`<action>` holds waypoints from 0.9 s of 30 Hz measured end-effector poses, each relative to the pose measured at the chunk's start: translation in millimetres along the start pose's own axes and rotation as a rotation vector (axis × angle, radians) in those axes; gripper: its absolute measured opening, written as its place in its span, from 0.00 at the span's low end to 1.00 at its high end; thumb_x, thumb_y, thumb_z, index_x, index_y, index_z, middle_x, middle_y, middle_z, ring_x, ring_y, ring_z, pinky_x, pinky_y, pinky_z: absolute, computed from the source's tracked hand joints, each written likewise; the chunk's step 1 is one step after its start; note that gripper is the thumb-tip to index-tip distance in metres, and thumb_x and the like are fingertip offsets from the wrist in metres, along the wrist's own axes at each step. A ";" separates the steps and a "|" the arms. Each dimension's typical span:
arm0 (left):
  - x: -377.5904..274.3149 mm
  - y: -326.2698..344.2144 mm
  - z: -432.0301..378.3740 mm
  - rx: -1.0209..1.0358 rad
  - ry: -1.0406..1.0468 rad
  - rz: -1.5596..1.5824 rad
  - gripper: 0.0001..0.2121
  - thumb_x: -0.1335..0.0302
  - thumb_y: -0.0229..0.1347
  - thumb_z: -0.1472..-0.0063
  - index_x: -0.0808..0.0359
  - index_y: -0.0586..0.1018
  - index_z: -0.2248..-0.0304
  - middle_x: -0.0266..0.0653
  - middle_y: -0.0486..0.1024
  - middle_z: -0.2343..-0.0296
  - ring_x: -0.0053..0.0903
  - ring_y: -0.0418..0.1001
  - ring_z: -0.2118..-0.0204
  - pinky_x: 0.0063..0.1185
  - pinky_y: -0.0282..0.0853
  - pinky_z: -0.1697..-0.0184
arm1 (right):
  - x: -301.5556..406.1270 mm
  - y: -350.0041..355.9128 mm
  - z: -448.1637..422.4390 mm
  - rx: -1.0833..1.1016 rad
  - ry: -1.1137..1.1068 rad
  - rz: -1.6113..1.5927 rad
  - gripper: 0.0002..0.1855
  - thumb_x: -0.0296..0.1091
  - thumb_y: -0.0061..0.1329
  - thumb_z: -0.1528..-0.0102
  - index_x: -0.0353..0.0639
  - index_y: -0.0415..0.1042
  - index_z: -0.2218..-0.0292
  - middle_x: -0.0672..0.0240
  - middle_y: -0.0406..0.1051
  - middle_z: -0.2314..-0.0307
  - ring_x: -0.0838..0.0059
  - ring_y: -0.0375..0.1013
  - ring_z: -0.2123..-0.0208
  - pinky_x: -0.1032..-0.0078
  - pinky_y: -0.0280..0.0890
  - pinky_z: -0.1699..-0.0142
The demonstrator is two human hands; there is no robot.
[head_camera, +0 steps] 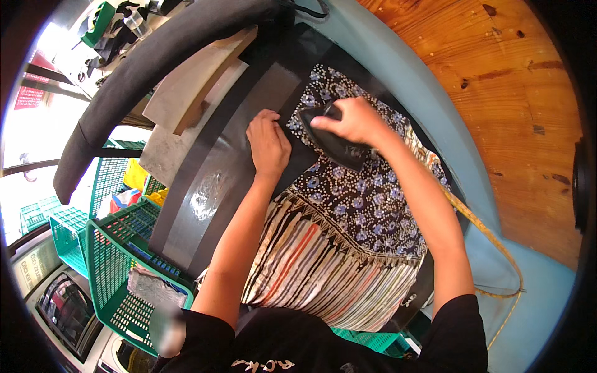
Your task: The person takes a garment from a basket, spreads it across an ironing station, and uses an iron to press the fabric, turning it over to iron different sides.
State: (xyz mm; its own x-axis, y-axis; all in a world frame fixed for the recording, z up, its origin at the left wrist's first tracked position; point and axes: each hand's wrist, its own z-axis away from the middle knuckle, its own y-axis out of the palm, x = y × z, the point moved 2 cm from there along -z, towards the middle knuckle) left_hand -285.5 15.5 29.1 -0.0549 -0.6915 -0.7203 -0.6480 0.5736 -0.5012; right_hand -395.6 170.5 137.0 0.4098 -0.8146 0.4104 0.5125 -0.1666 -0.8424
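Note:
A black clothes iron lies on a dark garment panel with blue flowers and pale dots. My right hand grips its handle from above. Below a fringed trim, the same cloth continues as a cream section with black, red and grey stripes, hanging towards my body. Left of the cloth, my left hand rests over the black ironing surface, fingers loosely bent, with nothing visible in it.
A padded dark arm arches over the left side. Green plastic baskets stand at lower left, near white front-loading machines. A yellow cord loops on the right over the blue casing, beside a wooden surface.

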 end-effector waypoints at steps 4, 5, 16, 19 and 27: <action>5.9 2.2 3.1 -0.120 -0.050 0.127 0.08 0.83 0.45 0.42 0.69 0.68 0.62 0.47 0.69 0.60 0.41 0.66 0.57 0.31 0.58 0.51 | 22.4 10.7 6.3 0.036 0.020 0.089 0.33 0.67 0.52 0.55 0.38 0.75 0.72 0.48 0.74 0.76 0.48 0.75 0.69 0.60 0.69 0.60; 5.9 1.4 5.2 -0.123 -0.047 0.131 0.08 0.83 0.45 0.42 0.69 0.68 0.62 0.47 0.69 0.60 0.41 0.66 0.57 0.31 0.58 0.51 | 25.7 9.7 5.3 0.051 0.025 0.086 0.33 0.67 0.52 0.55 0.38 0.75 0.72 0.48 0.74 0.75 0.48 0.75 0.68 0.59 0.69 0.60; -8.3 1.4 -1.5 0.064 -0.029 -0.100 0.15 0.72 0.55 0.49 0.66 0.69 0.61 0.43 0.68 0.57 0.39 0.64 0.52 0.32 0.54 0.47 | -18.9 -1.7 -50.6 -0.192 0.044 0.039 0.43 0.73 0.50 0.58 0.30 0.75 0.69 0.43 0.73 0.70 0.47 0.74 0.64 0.60 0.69 0.57; -5.4 1.1 -2.3 0.143 -0.013 -0.143 0.16 0.72 0.55 0.51 0.65 0.69 0.62 0.42 0.69 0.57 0.36 0.65 0.51 0.32 0.54 0.47 | -37.5 -15.2 -75.9 -0.208 0.095 0.099 0.46 0.76 0.49 0.59 0.29 0.74 0.67 0.43 0.74 0.69 0.48 0.74 0.62 0.61 0.69 0.56; -3.9 4.5 2.0 0.141 0.024 -0.137 0.11 0.77 0.51 0.51 0.64 0.70 0.66 0.39 0.69 0.58 0.35 0.65 0.52 0.32 0.53 0.47 | -69.6 -40.0 -69.6 -0.133 0.324 -0.100 0.46 0.75 0.51 0.60 0.28 0.75 0.69 0.45 0.74 0.72 0.54 0.76 0.67 0.63 0.70 0.60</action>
State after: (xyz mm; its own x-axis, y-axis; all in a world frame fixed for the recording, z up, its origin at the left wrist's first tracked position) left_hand -286.6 21.7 28.7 0.0073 -0.7768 -0.6297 -0.5383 0.5276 -0.6572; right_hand -497.1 195.2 117.9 0.0909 -0.9209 0.3789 0.4269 -0.3078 -0.8503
